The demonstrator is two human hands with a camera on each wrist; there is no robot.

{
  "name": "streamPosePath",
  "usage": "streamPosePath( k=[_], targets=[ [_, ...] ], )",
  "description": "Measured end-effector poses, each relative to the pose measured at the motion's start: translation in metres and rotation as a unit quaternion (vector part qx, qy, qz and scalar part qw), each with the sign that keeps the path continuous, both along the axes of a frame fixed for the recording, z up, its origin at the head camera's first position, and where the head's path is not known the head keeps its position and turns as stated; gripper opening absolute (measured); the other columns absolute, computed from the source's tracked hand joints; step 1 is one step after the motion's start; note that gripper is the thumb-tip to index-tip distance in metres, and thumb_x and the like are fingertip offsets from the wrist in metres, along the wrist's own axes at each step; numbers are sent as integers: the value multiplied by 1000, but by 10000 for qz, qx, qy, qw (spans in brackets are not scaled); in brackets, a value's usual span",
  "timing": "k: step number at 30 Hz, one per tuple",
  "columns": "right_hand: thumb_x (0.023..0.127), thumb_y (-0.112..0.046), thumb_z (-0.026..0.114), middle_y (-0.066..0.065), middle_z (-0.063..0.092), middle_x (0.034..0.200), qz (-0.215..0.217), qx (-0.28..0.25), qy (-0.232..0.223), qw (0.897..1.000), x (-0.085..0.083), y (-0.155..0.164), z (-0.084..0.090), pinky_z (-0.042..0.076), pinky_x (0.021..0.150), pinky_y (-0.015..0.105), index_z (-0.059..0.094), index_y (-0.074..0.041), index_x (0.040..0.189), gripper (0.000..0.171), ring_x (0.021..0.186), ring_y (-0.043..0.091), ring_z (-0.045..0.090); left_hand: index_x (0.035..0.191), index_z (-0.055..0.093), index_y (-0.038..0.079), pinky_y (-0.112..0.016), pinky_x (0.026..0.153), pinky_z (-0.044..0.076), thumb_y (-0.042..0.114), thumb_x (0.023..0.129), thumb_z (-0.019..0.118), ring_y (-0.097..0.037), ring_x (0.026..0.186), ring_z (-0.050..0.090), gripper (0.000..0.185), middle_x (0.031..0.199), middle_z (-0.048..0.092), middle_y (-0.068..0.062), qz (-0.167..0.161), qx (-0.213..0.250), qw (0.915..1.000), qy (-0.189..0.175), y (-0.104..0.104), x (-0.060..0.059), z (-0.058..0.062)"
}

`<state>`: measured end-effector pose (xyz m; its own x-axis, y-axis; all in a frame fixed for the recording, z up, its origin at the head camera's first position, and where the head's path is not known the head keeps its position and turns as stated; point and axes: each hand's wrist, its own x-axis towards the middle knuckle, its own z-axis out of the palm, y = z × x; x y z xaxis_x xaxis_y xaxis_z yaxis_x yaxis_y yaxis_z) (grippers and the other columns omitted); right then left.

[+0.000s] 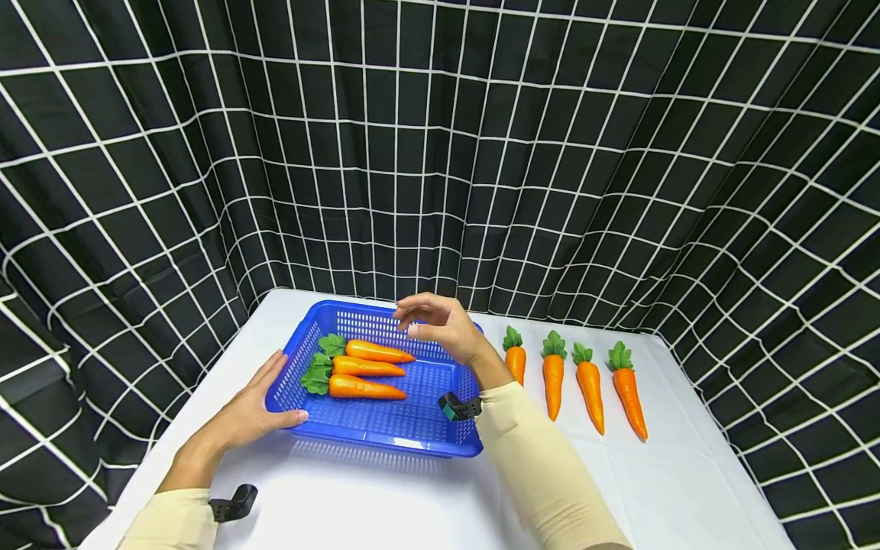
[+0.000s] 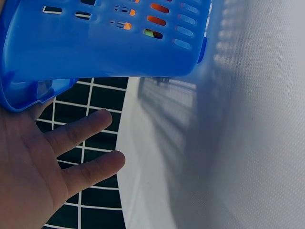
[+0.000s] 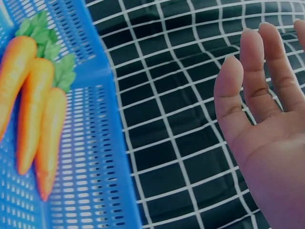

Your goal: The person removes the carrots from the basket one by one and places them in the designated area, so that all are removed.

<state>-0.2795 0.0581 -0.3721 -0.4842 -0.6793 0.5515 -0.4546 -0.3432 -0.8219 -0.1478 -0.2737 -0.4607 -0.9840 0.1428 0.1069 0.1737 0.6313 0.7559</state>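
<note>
The left hand (image 1: pixel 250 412) lies flat against the near-left corner of the blue perforated plastic basket (image 1: pixel 385 439), fingers straight along its wall and thumb on the rim, steadying it rather than clasping it; the left wrist view shows the same relaxed fingers under the basket's smooth moulded lip. Inside the basket, at its far-left part, three orange plastic carrots with green leafy tops (image 1: pixel 360 369) lie side by side, tips pointing right, touching one another. The right hand (image 1: pixel 440 325) hovers above the basket's far-right part with its fingers loosely spread and nothing in it, so the step in hand looks like the pause just after a carrot was laid in.

To the right of the basket, on the white cloth-covered counter (image 1: pixel 674 489), a row of four more orange carrots (image 1: pixel 577 382) stands apart from each other, tops far, tips near. The next move probably calls for the right hand to swing right to the nearest of them and pinch its tapered, glossy body. A black curtain with a white grid (image 1: pixel 440 153) hangs behind.
</note>
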Motion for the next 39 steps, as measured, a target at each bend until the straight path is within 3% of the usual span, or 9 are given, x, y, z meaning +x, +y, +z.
streamPosePath(
  k=[7, 14, 22, 33, 39],
  targets=[
    [87, 0, 63, 33, 58, 110, 13, 387, -134, 9992, -7, -12, -13, 52, 85, 45, 54, 17, 119, 37, 96, 58, 52, 152, 14, -2, -68, 104, 14, 32, 76, 82, -49, 139, 9, 108, 158, 3, -21, -20, 19, 10000, 0, 1, 1, 1],
    [87, -3, 65, 31, 59, 113, -124, 827, -363, 9958, -8, -25, -25, 52, 85, 43, 60, 10, 119, 35, 99, 47, 56, 153, 13, -1, -67, 105, 13, 33, 76, 82, -47, 140, 8, 108, 159, 3, -20, -2, 53, 10000, -24, 0, -1, -1],
    [86, 4, 65, 30, 60, 115, -42, 1110, -538, 9923, -8, -39, -36, 51, 87, 42, 61, 12, 117, 33, 102, 46, 56, 153, 13, -1, -68, 104, 14, 33, 76, 82, -48, 139, 9, 108, 158, 3, -20, -12, 31, 10000, 21, -1, -1, -1],
    [87, 7, 62, 35, 55, 119, 200, 1895, -773, 9786, -6, -53, -44, 49, 91, 35, 59, 12, 121, 35, 112, 54, 49, 153, 14, -1, -68, 104, 15, 33, 76, 82, -48, 139, 10, 108, 158, 4, -20, 3, -20, 10000, 33, -1, 0, 0],
    [86, 2, 68, 29, 59, 120, 137, 2414, -752, 9674, -8, -61, -55, 50, 88, 31, 60, 10, 123, 38, 107, 43, 57, 153, 14, -1, -67, 105, 14, 36, 76, 81, -47, 140, 9, 108, 158, 5, -21, -4, -80, 10000, 57, -2, -1, -2]
  ],
)
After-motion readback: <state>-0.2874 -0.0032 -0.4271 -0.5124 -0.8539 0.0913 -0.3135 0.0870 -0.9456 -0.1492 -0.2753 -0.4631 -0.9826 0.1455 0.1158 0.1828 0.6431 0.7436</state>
